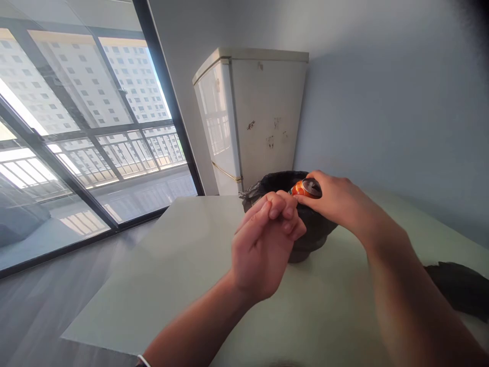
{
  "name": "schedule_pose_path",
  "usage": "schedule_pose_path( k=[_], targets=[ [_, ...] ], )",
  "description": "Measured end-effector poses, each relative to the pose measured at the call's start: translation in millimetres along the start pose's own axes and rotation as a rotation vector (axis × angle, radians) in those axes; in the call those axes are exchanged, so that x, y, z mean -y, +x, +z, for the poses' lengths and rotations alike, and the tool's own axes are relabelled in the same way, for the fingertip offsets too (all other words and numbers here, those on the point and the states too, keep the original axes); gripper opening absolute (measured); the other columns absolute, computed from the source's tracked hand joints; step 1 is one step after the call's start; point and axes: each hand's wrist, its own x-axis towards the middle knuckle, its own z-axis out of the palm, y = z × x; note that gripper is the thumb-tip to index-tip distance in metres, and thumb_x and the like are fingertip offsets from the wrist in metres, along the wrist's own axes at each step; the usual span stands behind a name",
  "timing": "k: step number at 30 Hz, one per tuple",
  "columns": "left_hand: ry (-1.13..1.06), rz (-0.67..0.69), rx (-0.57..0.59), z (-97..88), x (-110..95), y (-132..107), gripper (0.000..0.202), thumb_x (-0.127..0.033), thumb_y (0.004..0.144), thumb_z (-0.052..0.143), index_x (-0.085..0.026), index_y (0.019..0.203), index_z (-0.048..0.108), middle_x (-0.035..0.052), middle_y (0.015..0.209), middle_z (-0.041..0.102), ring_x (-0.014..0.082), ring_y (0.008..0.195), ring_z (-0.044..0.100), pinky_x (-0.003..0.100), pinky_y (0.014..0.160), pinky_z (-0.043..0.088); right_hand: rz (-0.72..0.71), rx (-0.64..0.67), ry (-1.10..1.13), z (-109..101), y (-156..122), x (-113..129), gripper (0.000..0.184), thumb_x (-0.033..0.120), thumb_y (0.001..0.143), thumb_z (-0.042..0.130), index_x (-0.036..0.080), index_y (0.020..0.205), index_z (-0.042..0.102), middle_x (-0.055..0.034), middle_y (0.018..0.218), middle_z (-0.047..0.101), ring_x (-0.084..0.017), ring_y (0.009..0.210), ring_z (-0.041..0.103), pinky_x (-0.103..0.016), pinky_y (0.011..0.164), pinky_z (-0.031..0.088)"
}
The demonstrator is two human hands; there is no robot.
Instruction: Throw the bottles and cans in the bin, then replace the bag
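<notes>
On the desk (153,275), black bin (315,232) below our right hand (338,199), which grips a can (303,188) round its sides, likely for steadiness, our left hand (263,250) curled closed.

Head camera, one view: worn on the person's head, above the near side of a pale tabletop (171,275), facing forward and steeply enough down that uprights splay toward the top. Close range: left hand (263,244) and right hand (338,201), mid-frame. Middle range: black-lined bin (315,229). Far range: refrigerator (267,112) centrally, glazed door (76,122) left, bare wall (389,112) right. Coverage: wide; upper right corner darkened.
</notes>
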Motion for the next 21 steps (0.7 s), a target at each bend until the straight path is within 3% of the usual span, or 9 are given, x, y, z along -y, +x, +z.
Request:
schedule_pose_path(
  k=[7,13,17,21],
  targets=[
    [0.031,-0.006,-0.002,1.3,-0.3,-1.6,0.026,-0.027,0.102,0.046,-0.02,0.078,0.042,0.0055,0.09,0.035,0.0178,0.073,0.032,0.03,0.069,0.041,0.009,0.017,0.008,2.1,-1.5,-2.3,0.043,0.058,0.089,0.06,0.028,0.119,0.065,-0.0082,0.09,0.074,-0.029,0.078,0.067,-0.036,0.065,0.045],
    [0.097,-0.018,0.002,2.8,-6.0,-3.8,0.026,-0.029,0.102,0.046,-0.02,0.078,0.042,0.0052,0.09,0.037,0.0172,0.073,0.034,0.031,0.069,0.041,0.002,0.041,0.127,-2.1,3.7,-12.1,0.055,0.06,0.086,0.065,0.027,0.131,0.063,-0.01,0.113,0.075,-0.032,0.098,0.071,-0.039,0.076,0.052],
    [0.508,0.092,-0.06,-13.1,-16.1,12.1,0.025,-0.032,0.103,0.05,-0.02,0.08,0.048,0.0046,0.087,0.045,0.0173,0.076,0.041,0.031,0.072,0.039,-0.001,-0.054,0.207,-16.7,9.4,-33.3,0.05,0.059,0.087,0.065,0.028,0.127,0.067,-0.0099,0.125,0.074,-0.032,0.107,0.07,-0.04,0.081,0.054],
    [1.136,0.265,-0.274,-59.1,-23.9,46.0,0.019,-0.034,0.096,0.064,-0.022,0.086,0.054,0.0014,0.085,0.054,0.0171,0.081,0.049,0.03,0.075,0.04,0.103,0.037,0.2,-29.8,18.9,-68.9,0.045,0.053,0.089,0.062,0.028,0.126,0.07,-0.0094,0.126,0.075,-0.033,0.11,0.071,-0.046,0.087,0.056]
  ],
)
